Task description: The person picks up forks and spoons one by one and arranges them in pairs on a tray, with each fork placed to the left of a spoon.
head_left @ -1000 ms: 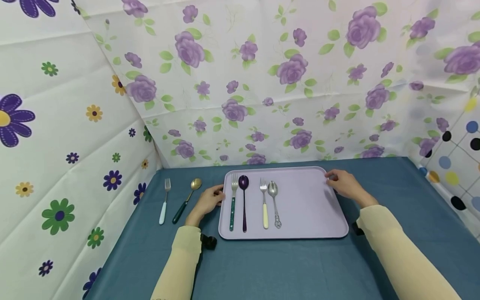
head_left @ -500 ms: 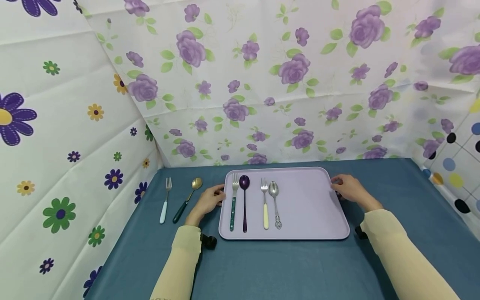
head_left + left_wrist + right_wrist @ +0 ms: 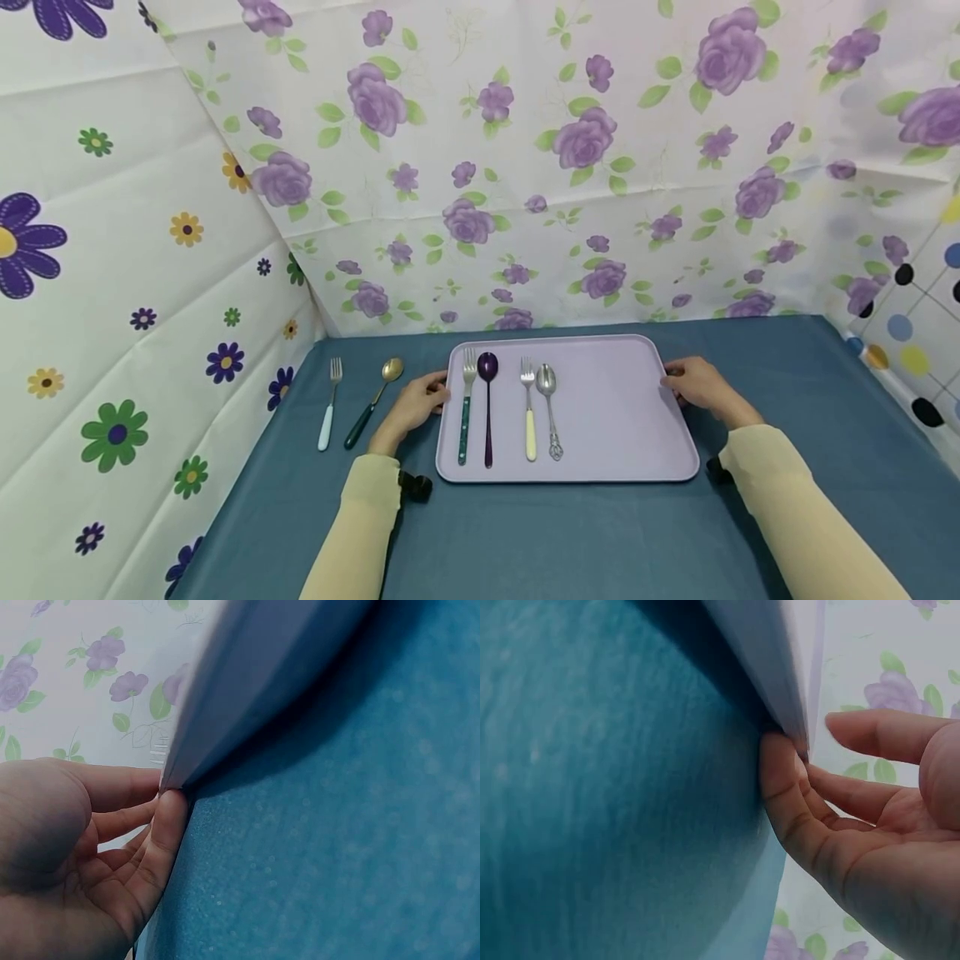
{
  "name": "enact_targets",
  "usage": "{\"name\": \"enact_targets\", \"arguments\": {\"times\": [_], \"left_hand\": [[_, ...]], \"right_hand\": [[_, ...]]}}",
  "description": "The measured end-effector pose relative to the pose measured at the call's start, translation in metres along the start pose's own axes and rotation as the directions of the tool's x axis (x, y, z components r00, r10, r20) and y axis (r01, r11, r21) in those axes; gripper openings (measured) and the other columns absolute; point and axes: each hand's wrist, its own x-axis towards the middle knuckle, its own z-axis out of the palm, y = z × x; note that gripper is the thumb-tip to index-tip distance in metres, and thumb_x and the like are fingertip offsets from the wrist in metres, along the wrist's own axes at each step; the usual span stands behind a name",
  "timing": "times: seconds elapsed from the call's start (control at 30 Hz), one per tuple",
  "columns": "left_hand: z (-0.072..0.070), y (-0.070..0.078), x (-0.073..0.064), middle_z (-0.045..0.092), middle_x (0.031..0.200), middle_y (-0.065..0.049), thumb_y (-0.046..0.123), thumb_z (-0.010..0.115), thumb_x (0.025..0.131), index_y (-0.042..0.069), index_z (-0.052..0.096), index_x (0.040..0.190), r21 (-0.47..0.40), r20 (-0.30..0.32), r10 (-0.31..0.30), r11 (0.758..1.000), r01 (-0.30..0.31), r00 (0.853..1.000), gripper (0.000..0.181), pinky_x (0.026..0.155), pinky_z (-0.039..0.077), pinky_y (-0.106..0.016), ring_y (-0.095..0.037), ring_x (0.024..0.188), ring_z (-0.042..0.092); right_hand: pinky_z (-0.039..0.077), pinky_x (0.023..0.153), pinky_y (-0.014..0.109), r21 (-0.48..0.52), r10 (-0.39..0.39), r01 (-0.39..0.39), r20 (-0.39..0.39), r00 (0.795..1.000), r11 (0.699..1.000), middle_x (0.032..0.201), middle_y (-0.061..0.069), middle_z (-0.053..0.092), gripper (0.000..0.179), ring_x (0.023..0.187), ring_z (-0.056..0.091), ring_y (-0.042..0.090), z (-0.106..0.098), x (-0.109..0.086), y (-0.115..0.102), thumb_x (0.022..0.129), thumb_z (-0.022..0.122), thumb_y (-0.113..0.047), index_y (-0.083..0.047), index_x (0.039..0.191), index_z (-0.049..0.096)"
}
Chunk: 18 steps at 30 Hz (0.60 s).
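Note:
A pale lilac rectangular tray [image 3: 607, 417] lies on the blue cloth. On its left half rest a fork with a green handle [image 3: 465, 417], a dark purple spoon [image 3: 487, 392], a fork with a cream handle [image 3: 529, 417] and a silver spoon [image 3: 549, 400]. My left hand [image 3: 415, 402] pinches the tray's left rim, thumb above and fingertips below, as the left wrist view shows. At the right rim is my right hand [image 3: 702, 385]. In the right wrist view its fingertips [image 3: 780, 761] touch beneath the tray's edge [image 3: 780, 667], and the thumb stands slightly apart from the rim.
Left of the tray, a fork with a pale blue handle [image 3: 327, 408] and a gold spoon with a green handle [image 3: 373, 404] lie on the blue cloth [image 3: 555, 542]. Flowered sheets [image 3: 525, 150] hang behind and to the left. A dotted sheet [image 3: 918, 333] borders the right.
My right hand has shifted from the tray's upper right corner a little outward and down along the right rim. My left hand keeps its hold; tray and cutlery look unmoved.

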Motion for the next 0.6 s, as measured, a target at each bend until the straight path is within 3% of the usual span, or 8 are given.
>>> {"name": "enact_targets", "arguments": {"times": [0.2,0.6], "left_hand": [[-0.001,0.0,-0.001,0.063,0.109,-0.015,0.009,0.058,0.105,-0.002,0.049,0.153,0.011,-0.01,-0.011,1.0,0.011,1.0,0.05,0.08,0.061,-0.034,-0.022,0.094,0.064],[-0.002,0.004,-0.004,0.063,0.109,-0.015,0.008,0.058,0.106,-0.002,0.046,0.154,-0.017,0.009,0.017,1.0,-0.017,1.0,0.051,0.082,0.062,-0.038,-0.024,0.098,0.065]], "right_hand": [[0.057,0.063,0.036,0.034,-0.04,0.04,-0.008,0.999,0.999,0.082,0.013,0.061,0.054,0.068,0.064,0.02,0.004,0.002,0.004,0.092,0.053,0.002,0.024,0.141,0.045],[0.057,0.063,0.035,0.038,-0.077,0.078,-0.013,0.997,0.996,0.079,0.01,0.056,0.054,0.068,0.063,0.02,0.003,0.001,0.01,0.091,0.053,0.005,0.025,0.14,0.045]]}}
